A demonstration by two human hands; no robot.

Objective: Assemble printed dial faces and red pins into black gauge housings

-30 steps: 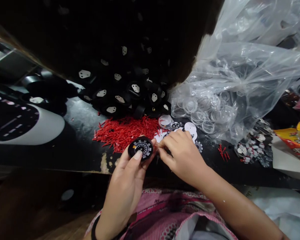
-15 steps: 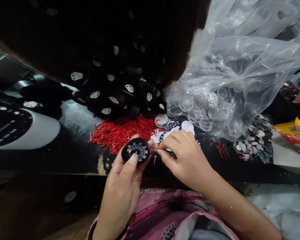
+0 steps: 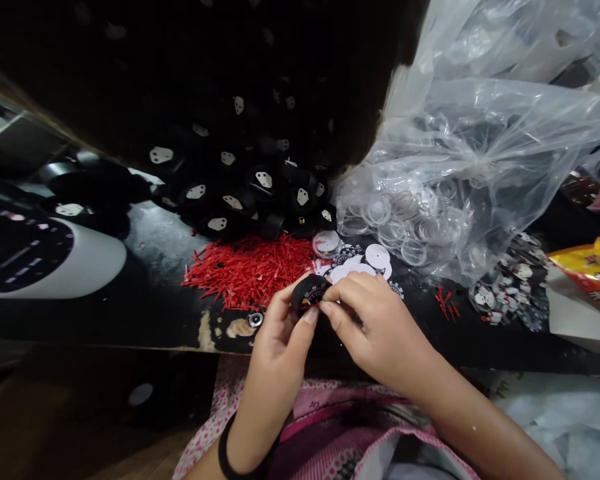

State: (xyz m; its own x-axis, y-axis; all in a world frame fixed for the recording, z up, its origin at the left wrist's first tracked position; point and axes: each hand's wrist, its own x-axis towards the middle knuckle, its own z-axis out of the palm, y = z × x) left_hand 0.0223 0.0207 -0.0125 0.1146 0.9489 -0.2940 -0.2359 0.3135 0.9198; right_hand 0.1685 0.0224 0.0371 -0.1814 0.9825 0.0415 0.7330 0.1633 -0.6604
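My left hand (image 3: 283, 340) is closed around a small black dial gauge (image 3: 310, 293), which is tilted so its marked face shows only in part. My right hand (image 3: 375, 320) pinches a thin red pointer (image 3: 317, 305) at the gauge's face, its fingertips close against the rim. Most of the pointer is hidden by the fingers. Just beyond the hands lies a heap of red pointers (image 3: 245, 270). White and black dial discs (image 3: 353, 263) are spread behind my right hand, beside a clear round cover (image 3: 327, 245).
Black gauge housings (image 3: 215, 223) with pale plates pile up at the back. A plastic bag (image 3: 460, 160) of clear rings stands back right. Farther right are small metal parts (image 3: 515, 287) and a yellow-orange packet (image 3: 590, 273). At left is a white rounded device (image 3: 97, 263). The table edge (image 3: 170, 350) runs near me.
My left hand has moved right with the gauge and tilted it. The red pointer in my right hand now meets the gauge's face. A small round part on the table has come into view.
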